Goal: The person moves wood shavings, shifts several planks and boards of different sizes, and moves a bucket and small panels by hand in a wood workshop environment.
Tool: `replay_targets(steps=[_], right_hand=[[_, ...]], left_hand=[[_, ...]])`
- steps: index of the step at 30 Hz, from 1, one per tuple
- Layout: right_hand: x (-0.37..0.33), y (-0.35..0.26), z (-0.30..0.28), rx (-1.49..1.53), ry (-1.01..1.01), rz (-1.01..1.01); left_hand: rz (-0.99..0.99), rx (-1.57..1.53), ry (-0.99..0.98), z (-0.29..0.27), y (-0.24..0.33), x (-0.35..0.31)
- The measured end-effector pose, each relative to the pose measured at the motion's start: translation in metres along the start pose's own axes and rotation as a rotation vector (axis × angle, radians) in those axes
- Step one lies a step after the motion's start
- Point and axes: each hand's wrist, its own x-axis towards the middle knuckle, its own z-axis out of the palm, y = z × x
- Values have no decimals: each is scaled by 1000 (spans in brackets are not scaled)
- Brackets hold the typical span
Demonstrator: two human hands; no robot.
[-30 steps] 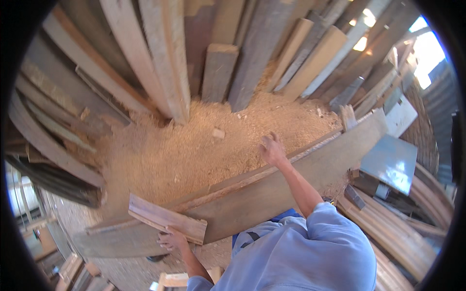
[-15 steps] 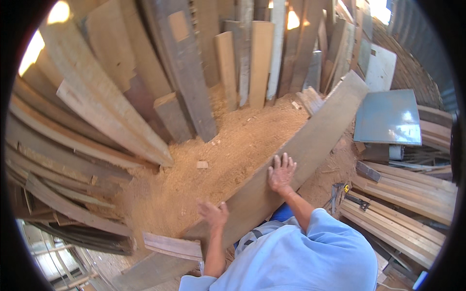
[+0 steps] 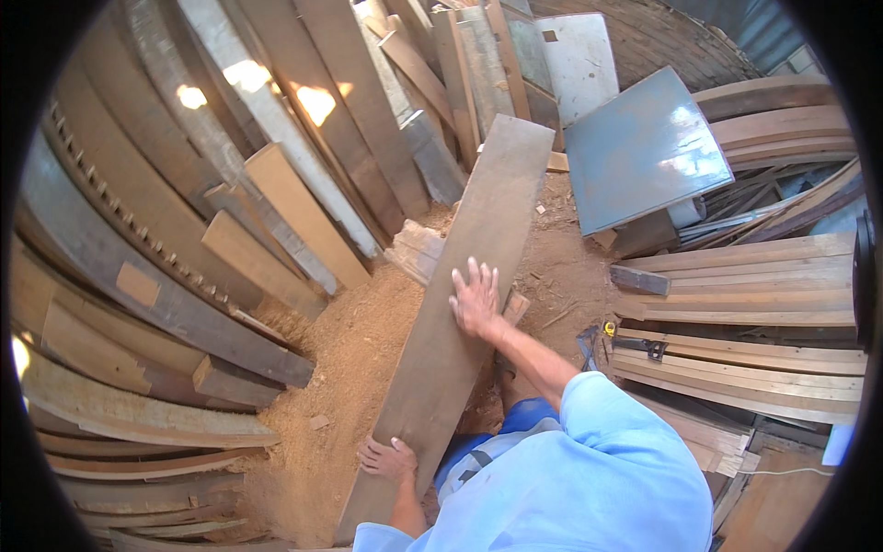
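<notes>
A long, wide wooden board [image 3: 418, 368] runs slantwise in front of me, from low on the left to the upper middle. My right hand [image 3: 476, 299] lies on its face around mid-length, fingers spread and palm down. Lower on the same board rests my left hand [image 3: 388, 460], its fingers stretched toward the left edge. Neither hand is wrapped round anything. Beneath the board, a rough wood block [image 3: 416, 250] sticks out on the left and a small wood piece [image 3: 517, 311] on the right.
Planks [image 3: 359, 120] lean in a row at the far side and left. Sawdust [image 3: 345, 368] covers the ground beside the board. A shiny blue-grey panel [image 3: 635, 156] lies at the upper right. Stacked timber strips [image 3: 745, 373] carry a dark tool [image 3: 641, 347] near a yellow tape measure [image 3: 609, 328].
My view has swung to the right. My left hand, raised and blurred before, now rests on the board. A short wood piece beside my left forearm no longer shows. My right hand stays on the board.
</notes>
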Motion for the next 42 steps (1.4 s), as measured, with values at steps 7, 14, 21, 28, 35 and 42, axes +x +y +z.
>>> replay_targets(steps=[7,14,21,28,35,42], right_hand=[[103,42,-10,13,-135,354],[119,53,18,-131,-31,291],[144,52,25,-166,21,186],[148,59,32,-256,14,99],[161,69,51,-279,-1,-15],[168,67,60,-263,-73,-6]], left_hand=[[12,68,-21,3,-1,5],[-416,-145,-387,-9,8,74],[-751,-1141,-904,174,-41,202],[-475,-451,-1092,244,65,279],[-707,-421,-1142,325,159,297],[-348,-1256,-1211,394,381,304]])
